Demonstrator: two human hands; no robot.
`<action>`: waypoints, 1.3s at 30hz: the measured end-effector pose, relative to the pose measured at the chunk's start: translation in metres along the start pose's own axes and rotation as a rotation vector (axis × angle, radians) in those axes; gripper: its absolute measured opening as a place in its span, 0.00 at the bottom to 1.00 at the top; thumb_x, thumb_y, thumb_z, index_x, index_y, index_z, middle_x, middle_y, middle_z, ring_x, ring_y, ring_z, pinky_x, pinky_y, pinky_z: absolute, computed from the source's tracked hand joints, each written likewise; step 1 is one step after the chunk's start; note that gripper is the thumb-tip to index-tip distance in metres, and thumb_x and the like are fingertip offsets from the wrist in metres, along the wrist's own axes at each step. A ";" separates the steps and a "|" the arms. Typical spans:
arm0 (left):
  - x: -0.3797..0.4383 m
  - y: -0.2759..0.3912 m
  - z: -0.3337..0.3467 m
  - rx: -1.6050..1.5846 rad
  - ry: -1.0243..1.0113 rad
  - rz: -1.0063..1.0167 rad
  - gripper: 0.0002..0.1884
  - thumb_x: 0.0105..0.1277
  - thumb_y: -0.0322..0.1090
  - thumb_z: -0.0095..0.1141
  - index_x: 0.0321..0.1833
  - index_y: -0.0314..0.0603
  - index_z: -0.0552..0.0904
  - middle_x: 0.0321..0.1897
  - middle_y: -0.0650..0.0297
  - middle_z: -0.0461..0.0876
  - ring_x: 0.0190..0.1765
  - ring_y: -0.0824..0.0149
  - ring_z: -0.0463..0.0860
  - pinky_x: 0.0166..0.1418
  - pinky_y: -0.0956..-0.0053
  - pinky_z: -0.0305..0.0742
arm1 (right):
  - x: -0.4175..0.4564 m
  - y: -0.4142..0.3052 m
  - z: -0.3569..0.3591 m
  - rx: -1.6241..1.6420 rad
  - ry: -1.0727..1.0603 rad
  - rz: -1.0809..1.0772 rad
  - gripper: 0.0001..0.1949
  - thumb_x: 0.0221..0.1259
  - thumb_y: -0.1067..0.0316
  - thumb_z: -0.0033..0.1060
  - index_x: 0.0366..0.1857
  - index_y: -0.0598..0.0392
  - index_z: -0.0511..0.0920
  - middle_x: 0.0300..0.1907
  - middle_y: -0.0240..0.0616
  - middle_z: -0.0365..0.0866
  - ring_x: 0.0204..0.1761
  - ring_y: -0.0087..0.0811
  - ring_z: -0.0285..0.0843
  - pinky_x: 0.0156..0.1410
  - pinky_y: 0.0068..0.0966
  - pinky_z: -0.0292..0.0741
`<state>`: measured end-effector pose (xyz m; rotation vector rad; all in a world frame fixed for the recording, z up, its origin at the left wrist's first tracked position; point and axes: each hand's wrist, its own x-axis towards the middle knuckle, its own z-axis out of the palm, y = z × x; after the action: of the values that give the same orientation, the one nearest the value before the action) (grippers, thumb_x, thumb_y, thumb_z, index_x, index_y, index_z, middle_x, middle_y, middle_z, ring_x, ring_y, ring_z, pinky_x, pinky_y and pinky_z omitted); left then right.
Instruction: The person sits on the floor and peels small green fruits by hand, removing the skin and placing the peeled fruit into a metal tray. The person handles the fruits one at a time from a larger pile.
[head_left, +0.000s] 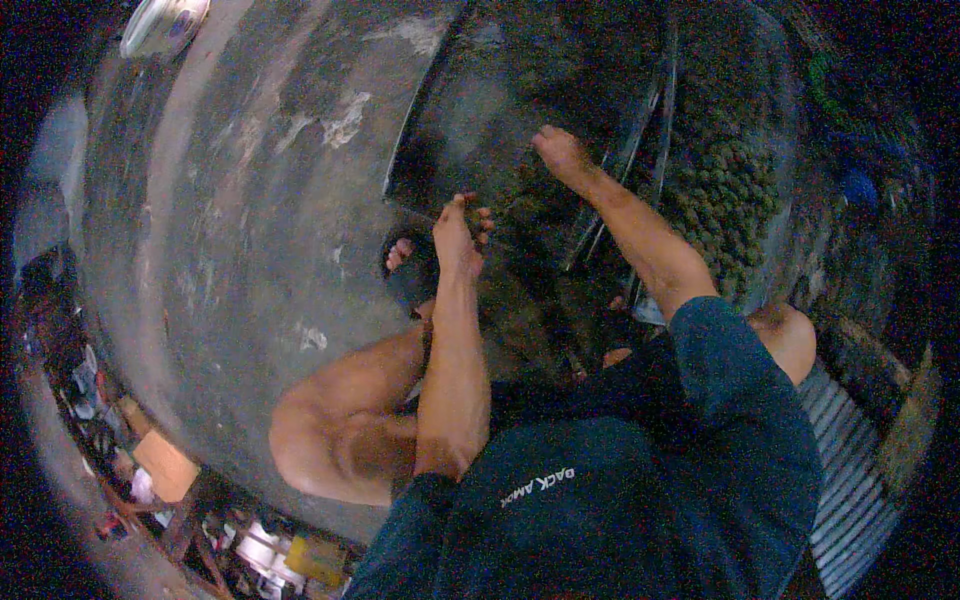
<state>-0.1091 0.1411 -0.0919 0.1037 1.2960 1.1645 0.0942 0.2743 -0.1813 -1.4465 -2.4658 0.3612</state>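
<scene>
My left hand (459, 240) is held in front of my knees with its fingers curled. Something small and dark may lie between the thumb and fingers, but blur and grain hide it. Farther forward and to the right, my right hand (564, 156) is bent into a loose fist, and its grip cannot be made out. Below both hands lies dark, stained ground (525, 300). Long thin bars (664, 112) run near my right forearm, and a straight dark edge (420, 105) lies to the left of my hands.
A bed of rounded lumps (724, 202) stretches along the right. Behind my right knee is a ridged sheet (847, 480). A round, shiny vessel (165, 28) stands at top left. Clutter with an orange-brown box (166, 465) and a yellow item (315, 559) lines the lower left.
</scene>
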 end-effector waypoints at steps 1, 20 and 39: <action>-0.001 0.000 0.005 0.032 -0.003 0.003 0.15 0.66 0.45 0.40 0.36 0.40 0.74 0.21 0.63 0.75 0.21 0.71 0.72 0.22 0.79 0.63 | 0.005 0.007 0.001 0.007 -0.073 0.078 0.10 0.49 0.66 0.53 0.34 0.55 0.77 0.28 0.45 0.74 0.36 0.44 0.75 0.38 0.36 0.73; 0.082 -0.096 -0.009 0.845 -0.170 0.305 0.19 0.64 0.47 0.41 0.31 0.38 0.80 0.27 0.60 0.79 0.28 0.62 0.75 0.31 0.67 0.67 | -0.060 -0.121 -0.062 0.227 -0.483 0.263 0.12 0.52 0.65 0.48 0.36 0.60 0.75 0.35 0.48 0.77 0.37 0.41 0.76 0.40 0.33 0.73; 0.066 -0.063 0.030 0.140 -0.018 -0.014 0.16 0.60 0.47 0.49 0.27 0.38 0.75 0.20 0.61 0.74 0.19 0.68 0.70 0.21 0.71 0.63 | -0.065 -0.062 -0.024 0.824 0.006 0.709 0.17 0.58 0.50 0.46 0.30 0.54 0.74 0.29 0.29 0.75 0.26 0.24 0.69 0.31 0.23 0.66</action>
<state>-0.0588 0.1736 -0.1675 0.2067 1.3598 1.0578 0.0830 0.1902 -0.1437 -1.7869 -1.3749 1.2994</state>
